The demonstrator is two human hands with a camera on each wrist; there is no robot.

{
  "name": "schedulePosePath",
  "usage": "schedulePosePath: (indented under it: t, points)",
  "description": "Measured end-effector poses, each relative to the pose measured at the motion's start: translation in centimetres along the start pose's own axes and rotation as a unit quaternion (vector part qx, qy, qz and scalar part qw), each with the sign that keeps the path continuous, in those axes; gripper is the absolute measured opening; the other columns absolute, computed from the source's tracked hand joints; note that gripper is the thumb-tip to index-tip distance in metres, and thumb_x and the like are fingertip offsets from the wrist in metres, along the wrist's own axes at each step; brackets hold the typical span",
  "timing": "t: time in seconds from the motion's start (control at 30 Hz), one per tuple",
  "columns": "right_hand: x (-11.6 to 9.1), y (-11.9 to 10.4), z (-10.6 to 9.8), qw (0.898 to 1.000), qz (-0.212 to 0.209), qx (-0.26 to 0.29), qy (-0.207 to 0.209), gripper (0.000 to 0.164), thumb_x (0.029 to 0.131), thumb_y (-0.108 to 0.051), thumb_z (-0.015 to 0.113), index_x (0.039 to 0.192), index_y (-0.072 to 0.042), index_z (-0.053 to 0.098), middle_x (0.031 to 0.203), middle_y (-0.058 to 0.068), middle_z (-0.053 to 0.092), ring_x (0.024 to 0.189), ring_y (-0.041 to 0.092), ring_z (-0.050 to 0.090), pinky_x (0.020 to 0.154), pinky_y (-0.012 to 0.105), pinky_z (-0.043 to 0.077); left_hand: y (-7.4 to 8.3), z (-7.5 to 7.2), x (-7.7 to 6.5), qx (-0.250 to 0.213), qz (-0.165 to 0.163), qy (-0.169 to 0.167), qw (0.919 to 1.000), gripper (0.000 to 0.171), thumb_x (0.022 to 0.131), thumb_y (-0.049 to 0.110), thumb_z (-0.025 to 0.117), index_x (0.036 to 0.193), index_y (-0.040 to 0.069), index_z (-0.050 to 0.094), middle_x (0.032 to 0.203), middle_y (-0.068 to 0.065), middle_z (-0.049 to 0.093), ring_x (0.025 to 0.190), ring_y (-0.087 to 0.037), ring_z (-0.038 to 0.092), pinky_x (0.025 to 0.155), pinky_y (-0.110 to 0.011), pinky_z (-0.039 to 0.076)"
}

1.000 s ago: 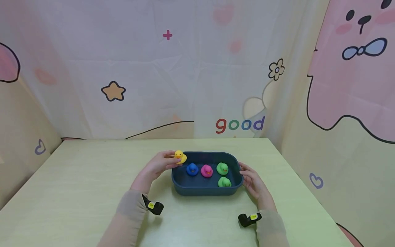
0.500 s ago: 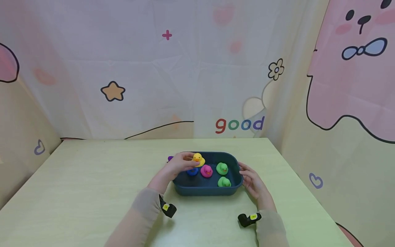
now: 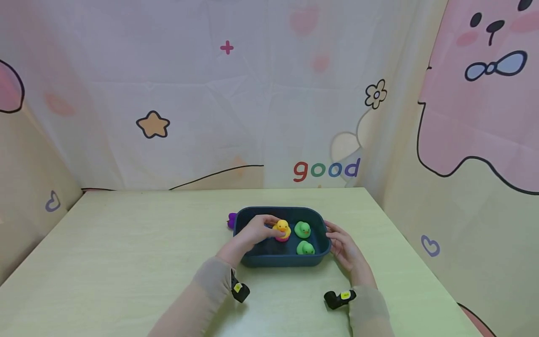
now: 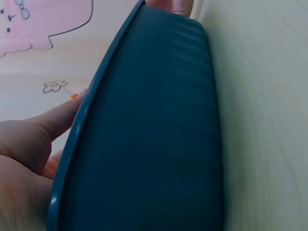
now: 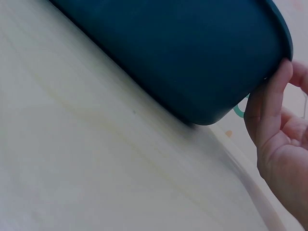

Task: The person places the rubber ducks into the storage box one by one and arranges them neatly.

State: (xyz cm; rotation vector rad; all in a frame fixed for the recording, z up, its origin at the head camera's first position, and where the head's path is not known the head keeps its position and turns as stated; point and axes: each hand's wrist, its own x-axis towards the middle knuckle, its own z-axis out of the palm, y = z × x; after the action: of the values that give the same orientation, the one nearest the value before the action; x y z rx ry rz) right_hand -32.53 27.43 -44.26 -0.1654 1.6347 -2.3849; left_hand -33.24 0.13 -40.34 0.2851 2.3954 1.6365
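In the head view my left hand [image 3: 258, 230] reaches into a dark blue plastic basin [image 3: 280, 261], thumb and fingers pinching a yellow rubber duck [image 3: 282, 227]. Just below that duck shows a strip of a pink duck [image 3: 282, 240]. The left hand covers the basin's left part, where the blue duck is hidden. Two green ducks, one farther back [image 3: 302, 230] and one nearer [image 3: 305, 248], sit at the basin's right. My right hand [image 3: 346, 246] touches the basin's right end, its extended fingers [image 5: 274, 98] against the wall at the rim in the right wrist view.
A purple object [image 3: 231, 220] pokes out past the basin's left end. The basin stands on a pale wooden table [image 3: 126, 252], with a printed cloth backdrop [image 3: 202, 103] behind it and more cloth at both sides.
My left hand has carried the yellow duck right and down, from over the basin's left rim to above the pink duck. The purple object came into sight. The right hand has kept its place.
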Motion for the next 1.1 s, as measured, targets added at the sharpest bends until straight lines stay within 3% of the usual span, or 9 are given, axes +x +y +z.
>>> schedulePosePath:
  t: [0.23,0.37,0.53,0.7,0.97,1.1]
  points:
    - [0.2,0.1,-0.2,1.0,-0.002,0.007,0.002,0.03,0.1,0.001,0.04,0.12,-0.016,0.056,0.104,-0.002,0.063,0.076,0.005,0.065,0.072,0.015,0.055,0.1,1.0,-0.1,0.047,0.008,-0.005,0.9989,0.035,0.081,0.008,0.078,0.114,0.0,0.067,0.104,-0.013,0.061,0.092,-0.023,0.052,0.083,-0.032,0.05]
    - [0.2,0.2,-0.2,1.0,-0.002,0.011,-0.002,0.031,0.1,0.001,0.04,0.12,-0.016,0.056,0.104,-0.002,0.062,0.076,0.005,0.065,0.072,0.015,0.055,0.0,1.6,0.0,0.085,0.009,-0.016,0.9962,0.033,0.078,0.007,0.081,0.107,-0.001,0.069,0.096,-0.01,0.061,0.086,-0.021,0.051,0.077,-0.027,0.052]
    - [0.2,0.2,-0.2,1.0,-0.002,0.008,-0.003,0.03,0.1,0.001,0.04,0.119,-0.017,0.056,0.104,-0.003,0.062,0.077,0.004,0.064,0.072,0.015,0.055,0.0,2.2,0.2,0.144,0.016,-0.022,0.9892,0.027,0.076,0.009,0.084,0.099,0.0,0.072,0.089,-0.007,0.061,0.082,-0.019,0.05,0.073,-0.026,0.049]
    - [0.1,0.1,-0.1,1.0,-0.004,0.0,0.001,0.03,0.1,0.001,0.041,0.12,-0.017,0.055,0.106,-0.002,0.059,0.077,0.004,0.064,0.073,0.015,0.055,0.1,2.7,0.3,0.218,0.022,-0.016,0.9755,0.026,0.076,0.013,0.084,0.098,0.003,0.074,0.085,-0.005,0.063,0.078,-0.018,0.049,0.069,-0.027,0.044]
    - [0.0,0.0,0.0,1.0,-0.003,-0.001,0.001,0.03,0.1,0.0,0.04,0.12,-0.016,0.055,0.107,-0.002,0.058,0.077,0.004,0.063,0.073,0.015,0.054,0.0,3.4,0.5,0.278,0.004,-0.005,0.9606,0.024,0.078,0.014,0.082,0.1,0.007,0.075,0.094,-0.005,0.069,0.08,-0.018,0.053,0.076,-0.034,0.05]
    - [0.0,0.1,-0.1,1.0,-0.004,-0.002,-0.002,0.03,0.1,0.001,0.04,0.12,-0.016,0.054,0.107,-0.002,0.058,0.078,0.004,0.063,0.074,0.015,0.055,0.1,3.5,0.3,0.286,-0.002,-0.005,0.9582,0.022,0.079,0.012,0.081,0.101,0.009,0.076,0.094,-0.005,0.068,0.082,-0.018,0.053,0.076,-0.036,0.051]
